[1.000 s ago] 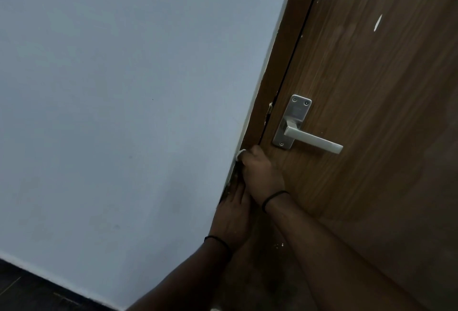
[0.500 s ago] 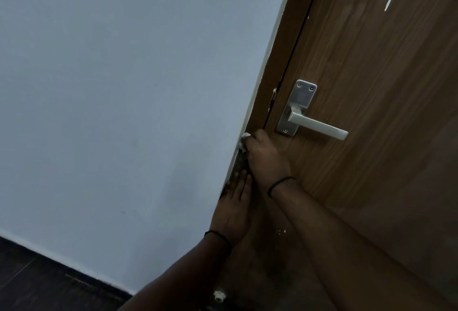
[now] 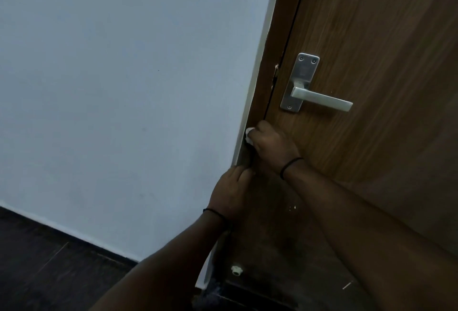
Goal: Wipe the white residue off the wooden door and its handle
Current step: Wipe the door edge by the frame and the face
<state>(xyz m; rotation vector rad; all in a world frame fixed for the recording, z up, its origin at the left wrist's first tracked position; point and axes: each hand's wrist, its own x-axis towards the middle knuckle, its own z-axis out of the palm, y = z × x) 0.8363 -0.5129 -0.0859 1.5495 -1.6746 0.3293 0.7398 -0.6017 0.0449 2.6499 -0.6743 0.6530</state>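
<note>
Residue remains: white specks (image 3: 292, 208) dot the wooden door (image 3: 371, 38) low down, and the handle (image 3: 319, 99) looks untouched. The right hand (image 3: 273, 143) grips a white cloth (image 3: 248, 135) against the door frame (image 3: 269, 83) below the handle; the left hand (image 3: 229, 190) rests lower, fingers fairly straight. Most wiping seems left.

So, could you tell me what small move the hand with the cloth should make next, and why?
Probably slide up along the frame toward the handle. The right hand holds the white cloth against the frame just below the handle, and pale chips show at the door's edge beside the handle plate.
</note>
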